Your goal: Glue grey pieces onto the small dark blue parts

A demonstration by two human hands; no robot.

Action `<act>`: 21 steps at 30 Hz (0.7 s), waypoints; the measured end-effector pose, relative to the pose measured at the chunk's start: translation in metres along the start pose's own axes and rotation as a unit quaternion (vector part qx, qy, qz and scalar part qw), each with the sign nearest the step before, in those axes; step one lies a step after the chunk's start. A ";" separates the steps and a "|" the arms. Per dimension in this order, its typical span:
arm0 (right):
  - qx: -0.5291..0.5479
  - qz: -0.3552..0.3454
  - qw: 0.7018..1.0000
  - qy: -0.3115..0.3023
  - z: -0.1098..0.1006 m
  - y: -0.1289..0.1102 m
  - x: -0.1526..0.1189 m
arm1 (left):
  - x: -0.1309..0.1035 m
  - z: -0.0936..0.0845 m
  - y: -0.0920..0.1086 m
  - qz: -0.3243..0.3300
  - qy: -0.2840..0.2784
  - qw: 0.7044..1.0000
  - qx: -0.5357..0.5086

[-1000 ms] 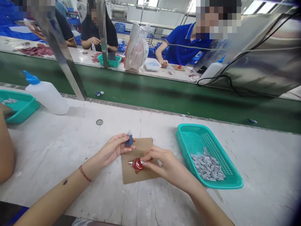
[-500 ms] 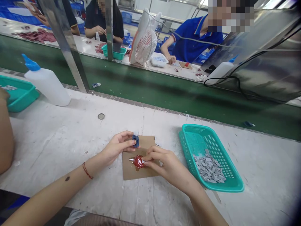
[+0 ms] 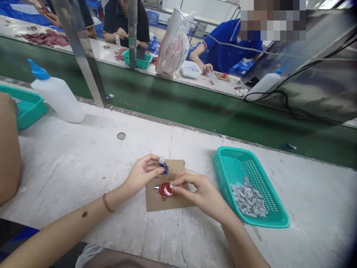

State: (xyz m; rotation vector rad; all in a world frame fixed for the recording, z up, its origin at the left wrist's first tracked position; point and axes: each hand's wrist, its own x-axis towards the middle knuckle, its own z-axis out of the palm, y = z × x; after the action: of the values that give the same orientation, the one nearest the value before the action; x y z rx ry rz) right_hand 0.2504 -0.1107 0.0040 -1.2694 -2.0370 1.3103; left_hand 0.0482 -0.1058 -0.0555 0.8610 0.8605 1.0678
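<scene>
Between the thumb and fingers of my left hand [image 3: 143,172] is a small dark blue plastic part [image 3: 164,168] with a pale grey piece on its top. My right hand [image 3: 196,188] pinches a small light grey piece [image 3: 172,186], mostly covered by the fingertips. Just left of those fingertips, a pool of glossy red liquid [image 3: 166,190] lies on a square of brown cardboard [image 3: 156,204]. A metallic tip [image 3: 156,187] juts from the pool's left side. Both hands are over the cardboard.
A green basket [image 3: 252,221] of small grey pieces [image 3: 249,200] stands right. At left are a white squeeze bottle [image 3: 60,98], another green basket [image 3: 33,115] and someone's arm [image 3: 8,156]. A bottle cap [image 3: 121,136] lies on the table. Beyond the green belt [image 3: 156,100], people work.
The blue part in my left hand has tilted, showing its grey top piece more clearly. My right hand has drawn slightly right, away from the middle of the red pool, still pinching the grey piece.
</scene>
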 end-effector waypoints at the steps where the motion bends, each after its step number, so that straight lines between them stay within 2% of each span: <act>1: 0.046 0.018 0.999 0.019 -0.001 0.003 0.001 | 0.000 0.000 -0.001 0.006 0.002 1.000 -0.003; 4: 0.177 0.068 0.980 0.063 -0.004 0.012 0.006 | -0.001 0.002 -0.002 0.011 0.011 1.000 -0.005; 7: 0.235 0.090 0.963 0.093 -0.003 0.019 0.011 | -0.002 0.004 -0.004 0.019 -0.003 1.000 0.009; 13: 0.260 0.069 0.954 0.129 0.006 0.018 0.017 | -0.005 0.007 -0.008 0.023 -0.029 0.998 0.056; 21: 0.253 0.066 0.959 0.110 0.014 0.014 0.020 | -0.006 0.008 -0.008 0.022 -0.031 0.998 0.048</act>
State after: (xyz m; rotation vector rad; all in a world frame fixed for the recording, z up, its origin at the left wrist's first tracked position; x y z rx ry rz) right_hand 0.2369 -0.0987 -0.0170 -1.2513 -1.3636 1.5428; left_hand 0.0567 -0.1151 -0.0581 0.9931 0.8490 1.0382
